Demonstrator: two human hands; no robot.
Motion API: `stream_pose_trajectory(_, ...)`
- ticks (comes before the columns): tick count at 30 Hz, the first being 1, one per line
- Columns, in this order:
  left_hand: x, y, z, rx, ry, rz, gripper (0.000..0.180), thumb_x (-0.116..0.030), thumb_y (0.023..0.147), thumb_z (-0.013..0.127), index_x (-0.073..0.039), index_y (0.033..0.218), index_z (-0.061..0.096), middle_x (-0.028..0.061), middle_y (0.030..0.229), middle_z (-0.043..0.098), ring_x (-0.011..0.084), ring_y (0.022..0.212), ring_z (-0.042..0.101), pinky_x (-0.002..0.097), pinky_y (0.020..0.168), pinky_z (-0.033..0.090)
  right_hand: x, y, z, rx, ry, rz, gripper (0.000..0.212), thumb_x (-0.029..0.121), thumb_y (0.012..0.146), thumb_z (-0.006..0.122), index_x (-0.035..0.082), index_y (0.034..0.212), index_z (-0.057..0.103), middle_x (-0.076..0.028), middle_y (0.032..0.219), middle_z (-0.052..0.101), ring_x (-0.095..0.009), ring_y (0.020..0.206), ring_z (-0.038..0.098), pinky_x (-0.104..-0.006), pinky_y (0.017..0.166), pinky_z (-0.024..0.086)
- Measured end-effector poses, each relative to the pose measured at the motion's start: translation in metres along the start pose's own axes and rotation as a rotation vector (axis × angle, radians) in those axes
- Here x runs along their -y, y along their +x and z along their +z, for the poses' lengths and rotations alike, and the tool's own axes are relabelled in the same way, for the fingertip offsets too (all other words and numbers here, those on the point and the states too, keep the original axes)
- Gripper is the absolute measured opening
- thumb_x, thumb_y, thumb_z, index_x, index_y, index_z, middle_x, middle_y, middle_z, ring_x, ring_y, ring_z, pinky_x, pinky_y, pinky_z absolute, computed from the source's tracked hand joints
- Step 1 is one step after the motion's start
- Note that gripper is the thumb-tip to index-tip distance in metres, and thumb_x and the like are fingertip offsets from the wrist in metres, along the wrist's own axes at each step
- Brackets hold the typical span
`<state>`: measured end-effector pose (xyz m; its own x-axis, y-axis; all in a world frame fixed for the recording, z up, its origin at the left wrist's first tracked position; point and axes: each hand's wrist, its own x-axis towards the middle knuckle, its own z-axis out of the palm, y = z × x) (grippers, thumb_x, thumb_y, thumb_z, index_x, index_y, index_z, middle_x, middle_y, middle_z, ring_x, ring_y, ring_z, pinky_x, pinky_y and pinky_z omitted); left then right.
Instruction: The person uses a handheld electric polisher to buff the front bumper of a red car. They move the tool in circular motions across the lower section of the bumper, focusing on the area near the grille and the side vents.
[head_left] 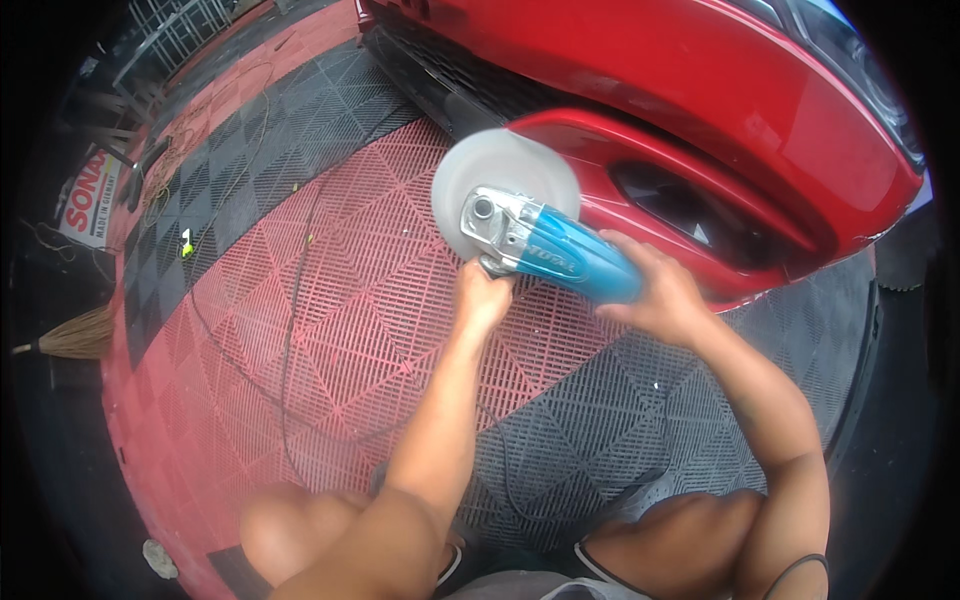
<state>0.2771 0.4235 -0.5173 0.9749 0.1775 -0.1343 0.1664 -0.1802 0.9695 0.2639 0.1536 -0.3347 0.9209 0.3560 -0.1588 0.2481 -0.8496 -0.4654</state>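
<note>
A blue and silver power polisher [565, 252] is held in both hands before the red front bumper [590, 140] of a car. My left hand [482, 298] is closed around its side handle, just below the metal head. Around the rear of the blue body wraps my right hand [660, 290]. The round whitish polishing pad [507, 170] looks smooth and blurred, and its right edge overlaps the bumper near the dark lower grille. Whether the pad touches the paint I cannot tell. A dark recess [690, 205] sits in the bumper to the right.
Red and black slotted tiles [370, 290] cover the floor. A dark cable [285, 390] loops across them left of my legs. At the left edge lie a straw broom [78, 335] and a printed sign [90, 198]. A small yellow-green object [187, 243] lies on the tiles.
</note>
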Motion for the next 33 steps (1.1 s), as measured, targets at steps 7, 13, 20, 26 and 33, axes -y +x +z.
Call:
stream_pose_trajectory(7,0.021,0.002,-0.017,0.003,0.006,-0.029,0.029,-0.022,0.096,0.085,-0.003,0.118,0.086,0.0226,0.111,0.086,0.0377,0.110,0.084,0.0464,0.094,0.061,0.012,0.016,0.015,0.061,-0.042,0.025,0.109,0.039,0.079,0.102,0.021,0.174,0.051,-0.023,0.156,0.069,-0.044,0.143,0.068,-0.0538,0.124,0.053)
stream_pose_trajectory(13,-0.003,-0.005,0.002,0.022,0.016,0.023,0.028,-0.018,0.095,0.080,0.001,0.115,0.083,0.0280,0.110,0.084,0.0445,0.111,0.082,0.0495,0.094,0.062,0.004,-0.004,-0.001,-0.031,-0.018,-0.006,0.110,0.033,0.075,0.103,0.021,0.172,0.053,-0.024,0.155,0.070,-0.045,0.140,0.070,-0.0552,0.120,0.056)
stream_pose_trajectory(20,-0.028,-0.052,0.052,0.134,0.247,-0.026,0.034,-0.026,0.098,0.083,0.000,0.120,0.081,0.0290,0.114,0.083,0.0458,0.115,0.081,0.0518,0.098,0.062,-0.061,-0.068,0.005,-0.099,0.095,0.003,0.113,0.028,0.071,0.105,0.010,0.170,0.053,-0.025,0.157,0.068,-0.045,0.146,0.067,-0.0530,0.124,0.054)
stream_pose_trajectory(26,-0.052,-0.067,0.046,0.201,0.380,-0.002,0.031,-0.030,0.098,0.081,-0.003,0.112,0.082,0.0291,0.107,0.082,0.0477,0.107,0.080,0.0558,0.093,0.062,-0.063,-0.105,0.021,-0.108,0.266,0.153,0.115,0.031,0.073,0.105,0.005,0.171,0.050,-0.029,0.161,0.065,-0.044,0.152,0.063,-0.0519,0.128,0.051)
stream_pose_trajectory(33,-0.014,-0.008,-0.012,0.065,0.329,0.026,0.029,-0.024,0.099,0.072,-0.002,0.115,0.083,0.0301,0.111,0.082,0.0501,0.110,0.079,0.0578,0.096,0.061,-0.028,-0.030,0.050,-0.080,0.202,0.018,0.112,0.035,0.078,0.103,0.015,0.174,0.048,-0.022,0.161,0.067,-0.041,0.147,0.066,-0.0508,0.125,0.053)
